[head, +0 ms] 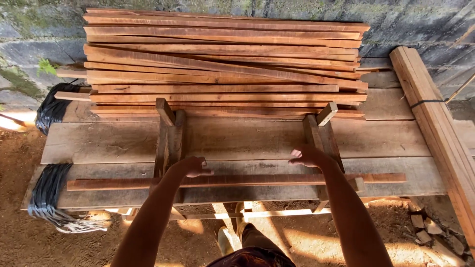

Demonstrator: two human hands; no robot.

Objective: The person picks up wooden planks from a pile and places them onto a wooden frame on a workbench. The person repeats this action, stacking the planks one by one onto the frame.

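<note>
A long thin reddish wooden slat [247, 180] lies lengthwise along the near edge of a rough plank workbench [237, 141]. My left hand [194, 166] hovers just above the slat's middle left, fingers curled loosely, holding nothing. My right hand [304, 156] is stretched out over the bench beyond the slat, fingers spread, next to the right wooden upright [319, 133]. The left wooden upright [168, 133] stands beside my left hand. Behind both uprights lies a tall stack of similar slats [222, 64].
A bundle of long boards [435, 118] leans along the bench's right side. Black strapping coils [49, 193] wrap the bench's left end, with another black coil [54, 106] behind it. A mossy block wall [29, 34] stands behind. Dirt floor and rubble [425, 230] lie below.
</note>
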